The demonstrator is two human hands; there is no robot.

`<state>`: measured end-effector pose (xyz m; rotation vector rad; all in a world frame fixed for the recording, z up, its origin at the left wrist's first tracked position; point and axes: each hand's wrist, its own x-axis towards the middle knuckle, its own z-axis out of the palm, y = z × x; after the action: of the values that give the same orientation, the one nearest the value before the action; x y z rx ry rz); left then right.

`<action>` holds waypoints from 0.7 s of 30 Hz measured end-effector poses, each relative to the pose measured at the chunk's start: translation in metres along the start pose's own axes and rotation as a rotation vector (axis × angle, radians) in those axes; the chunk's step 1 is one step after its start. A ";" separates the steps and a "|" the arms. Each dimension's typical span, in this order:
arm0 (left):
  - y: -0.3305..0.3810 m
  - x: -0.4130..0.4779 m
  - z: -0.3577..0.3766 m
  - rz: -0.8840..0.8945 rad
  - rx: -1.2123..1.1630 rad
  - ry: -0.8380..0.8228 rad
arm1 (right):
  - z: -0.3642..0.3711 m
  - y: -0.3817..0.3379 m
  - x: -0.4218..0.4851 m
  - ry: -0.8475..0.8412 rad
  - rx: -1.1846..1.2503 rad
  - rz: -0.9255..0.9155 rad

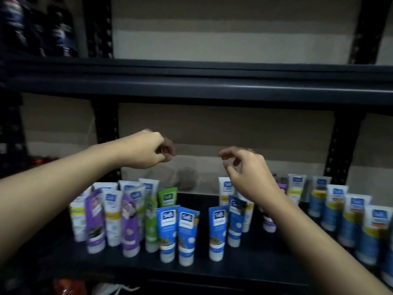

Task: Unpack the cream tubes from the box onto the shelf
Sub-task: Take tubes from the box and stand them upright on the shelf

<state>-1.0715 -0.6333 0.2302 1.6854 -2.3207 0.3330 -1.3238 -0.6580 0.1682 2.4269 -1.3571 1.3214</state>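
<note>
Tubes point(168, 228) stand (caps down) on the shelf point(212, 267); left hand point(148, 151) and right hand point(248, 173) hover above, fingers loosely curled, holding nothing.

We face a dark metal shelf point(204, 271) whose board carries cream tubes standing on their caps. At left we see a tight cluster of white, purple point(95, 222) and green tubes point(152, 226); at centre four blue tubes point(187, 235) stand near the front edge; along the right a row of blue-and-yellow tubes point(353, 220) runs back toward the wall
</note>
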 end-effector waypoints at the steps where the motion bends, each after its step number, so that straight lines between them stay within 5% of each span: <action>1: -0.010 -0.015 -0.003 -0.006 -0.005 -0.002 | 0.005 -0.015 0.000 -0.001 0.024 -0.023; 8: -0.073 -0.102 -0.002 -0.149 0.045 0.011 | 0.061 -0.098 -0.002 -0.141 0.144 -0.135; 21: -0.129 -0.104 0.028 -0.466 0.041 -0.065 | 0.143 -0.137 0.047 -0.558 -0.103 -0.219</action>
<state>-0.9199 -0.5881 0.1734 2.2106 -1.8885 0.2328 -1.1212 -0.6669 0.1558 2.8854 -1.1526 0.5258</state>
